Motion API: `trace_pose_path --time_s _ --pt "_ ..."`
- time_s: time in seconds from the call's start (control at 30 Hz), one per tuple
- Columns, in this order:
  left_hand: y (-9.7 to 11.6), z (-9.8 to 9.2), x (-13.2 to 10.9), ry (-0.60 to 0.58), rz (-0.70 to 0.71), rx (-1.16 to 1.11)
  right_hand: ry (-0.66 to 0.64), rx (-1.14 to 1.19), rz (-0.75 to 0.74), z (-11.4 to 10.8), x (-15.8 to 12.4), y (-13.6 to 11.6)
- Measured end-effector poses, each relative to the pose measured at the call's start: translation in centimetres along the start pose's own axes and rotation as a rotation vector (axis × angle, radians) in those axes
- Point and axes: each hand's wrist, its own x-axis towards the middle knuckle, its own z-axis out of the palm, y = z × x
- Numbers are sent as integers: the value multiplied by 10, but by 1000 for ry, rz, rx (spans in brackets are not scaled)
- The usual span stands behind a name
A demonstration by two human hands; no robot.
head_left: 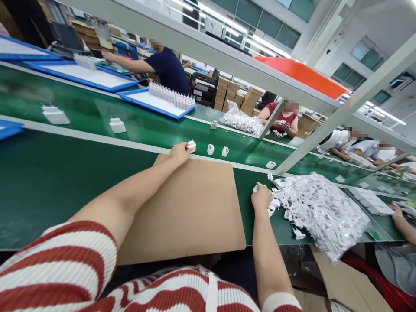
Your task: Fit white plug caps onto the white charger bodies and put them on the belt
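Observation:
My left hand point(180, 153) pinches a white charger point(191, 146) at the edge of the green conveyor belt point(156, 134), just beyond the cardboard sheet point(195, 203). Beside that charger, two white charger housings point(211, 149) stand on the belt. My right hand point(261, 197) is closed at the left fringe of a pile of small white plug parts point(276, 201). A bit of white shows at its fingertips, too small to name for certain. The pile spills from a large clear plastic bag point(325, 212) full of the same parts.
More chargers point(117, 125) lie spaced along the belt. Blue-rimmed trays point(172, 106), one with rows of chargers, sit on the far side. A slanted metal post point(325, 108) rises at the right. Co-workers sit across and to the right; one hand point(397, 212) is near white boxes.

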Motion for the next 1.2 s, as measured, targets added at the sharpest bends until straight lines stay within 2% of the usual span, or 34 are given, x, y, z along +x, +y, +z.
trace_pose_path --time_s 0.07,0.13,0.17,0.23,0.3,0.33,0.4,0.47,0.57,0.63,0.7,0.8,0.97,1.03,1.1,1.2 --pt "-11 -5 21 17 -56 30 3 -5 -26 4 0 1" --pt "-18 -7 31 26 -88 37 44 73 -31 7 1 0" --pt "-20 -7 32 69 -98 44 78 155 -29 9 1 -1" --pt "-17 -2 30 235 -71 61 136 414 -16 13 3 -5" --pt "-7 8 25 360 41 66 111 742 -1 17 3 -11" --pt "1 15 22 352 117 54 58 890 11 19 2 -15" --pt "18 31 19 225 211 19 -96 1106 44 20 -1 -23" --pt "33 45 20 90 169 7 -244 1247 61 19 -6 -31" --pt "47 55 28 -66 7 37 -376 1386 50 14 -15 -37" --pt "49 54 31 -97 -14 49 -412 1409 35 11 -20 -38" --pt "48 49 25 -44 54 33 -397 1404 13 10 -23 -37" --pt "44 39 -10 -9 230 -60 -357 1386 -71 10 -26 -36" --pt "43 28 -118 -283 502 -288 -426 1261 -254 12 -31 -41" --pt "43 27 -152 -360 573 -310 -431 1183 -330 12 -35 -45" --pt "41 27 -172 -406 573 -342 -366 1089 -396 9 -39 -50" --pt "36 29 -178 -398 481 -470 -195 857 -525 -5 -46 -57"
